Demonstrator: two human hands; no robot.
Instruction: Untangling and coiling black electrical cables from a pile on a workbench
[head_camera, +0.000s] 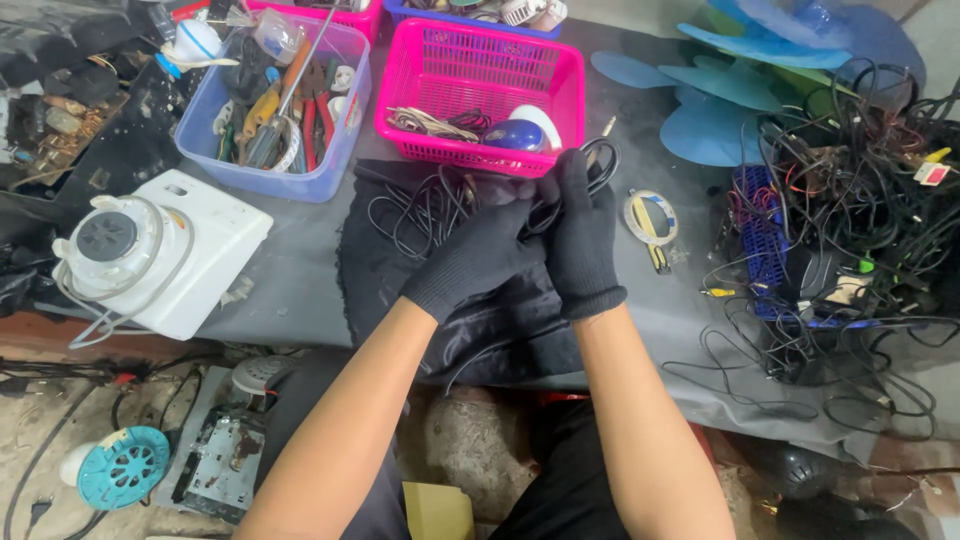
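Both gloved: my left hand (480, 258) and right hand (583, 235) are pressed together, pinching the thin black cable (425, 212) over the dark cloth (380, 275). Best to keep the loops even and feed slack slowly. Pink basket (560, 75) sits just behind; tangled wire pile (850, 230) right, tape roll (648, 215) near.

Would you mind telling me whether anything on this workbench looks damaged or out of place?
Yes: the white plastic fan motor housing at the left lies stripped of blades and guard, and loose blue plastic fan blades lie separately at the far right beside a tangled heap of black cables.
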